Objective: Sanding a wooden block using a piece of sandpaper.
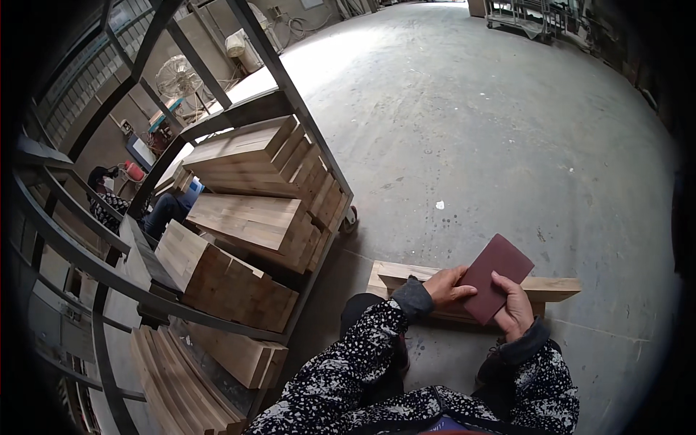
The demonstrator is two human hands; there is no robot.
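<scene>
A maroon rectangular sheet of sandpaper (499, 270) is held between my two hands, tilted, above some pale wooden boards. My left hand (449, 286) pinches its left edge, with the thumb lying near the face. My right hand (514, 308) grips the lower right side, its thumb pressed on the front and its fingers partly hidden behind. Under the hands, a wooden board (554, 288) sticks out to the right, resting on other wood just above the floor. My hands and forearms cover much of that wood.
To my left stands a metal rack cart (317, 152) on casters, loaded with stacked wooden boards (243, 217). Thin curved strips (170, 377) lie at its near end. Beyond it are a seated person (109, 203) and a standing fan (178, 77). Another cart (518, 22) stands far off on the concrete floor.
</scene>
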